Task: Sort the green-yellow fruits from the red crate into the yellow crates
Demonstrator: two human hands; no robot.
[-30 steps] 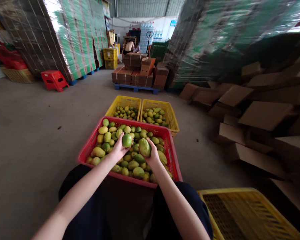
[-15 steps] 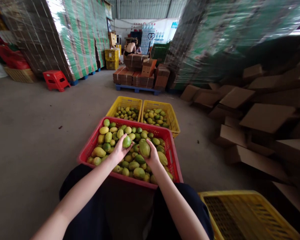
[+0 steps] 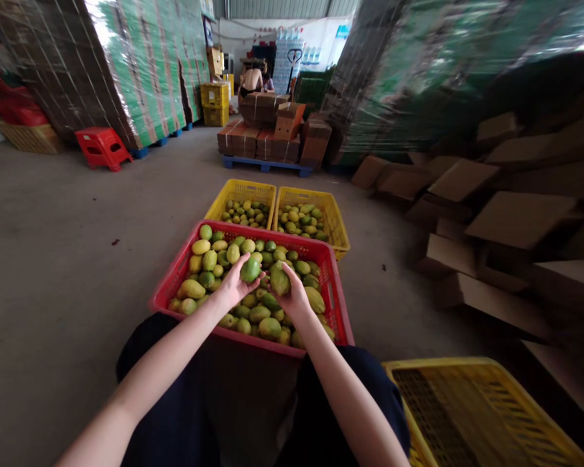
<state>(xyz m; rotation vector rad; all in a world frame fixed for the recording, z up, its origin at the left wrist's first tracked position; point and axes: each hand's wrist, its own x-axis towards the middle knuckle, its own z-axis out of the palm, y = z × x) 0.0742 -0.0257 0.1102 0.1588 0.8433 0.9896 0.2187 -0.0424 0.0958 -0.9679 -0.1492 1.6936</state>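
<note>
A smooth green lemon [image 3: 250, 270] rests in my left hand [image 3: 232, 285], whose thumb and fingers curl around it. My right hand [image 3: 296, 297] grips a larger, duller yellow-green lemon [image 3: 279, 280] from its right side. Both fruits are held close together above a red plastic crate [image 3: 341, 305], a small gap between them. Many green and yellow lemons [image 3: 270, 329] fill this crate, which stands in front of my knees. My forearms hide part of its near rim and some fruit.
Two yellow crates [image 3: 341, 224] with more lemons stand behind the red one. A yellow crate [image 3: 467, 363] is at my lower right. Cardboard boxes [image 3: 520, 217] lie heaped on the right. Farther off are a red stool [image 3: 102, 148], a loaded blue pallet [image 3: 267, 165] and a person [image 3: 252, 80].
Both hands still hold the same lemons, drawn slightly closer together. The green one has shifted a little toward the right. The whole view has tipped slightly downward.
</note>
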